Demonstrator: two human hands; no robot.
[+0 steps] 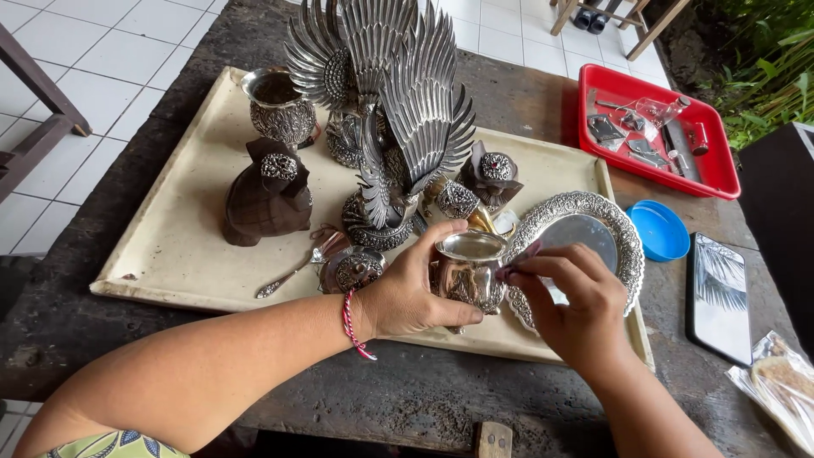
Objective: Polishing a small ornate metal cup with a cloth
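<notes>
Your left hand (407, 293) wraps around one small silver cup (469, 273), its grip closed on the cup's side with the thumb low near the base, and the cup stands upright at the near edge of the cream board (170, 229), just in front of the winged figures. Your right hand (577, 305) meets the cup's rim from the right, its grip narrow, thumb and forefinger pinched on a small scrap of cloth (519, 256) that touches the rim. On the board you have two tall silver winged statues (398, 102) standing close together, one dark wooden animal figure (267, 195) with a silver cap, one embossed silver vase (280, 106) at the far left, two small dark lidded ornaments (492, 174) beside the statues, one round silver lid (352, 271) touching your left fingers, one silver spoon (292, 276) lying flat, and one oval silver tray (593, 220) with a chased rim, partly under your right hand. Off the board, to the right, sit one red plastic tray (721, 170) of small metal tools, one blue round lid (660, 229), one phone (721, 288) lying screen up, and one clear plastic bag (784, 386) at the edge. The bench (407, 390) is dark, rough, worn wood. It stands on a white tiled floor (110, 59), with green plants (772, 68) at the far right and wooden furniture legs (619, 17) beyond.
</notes>
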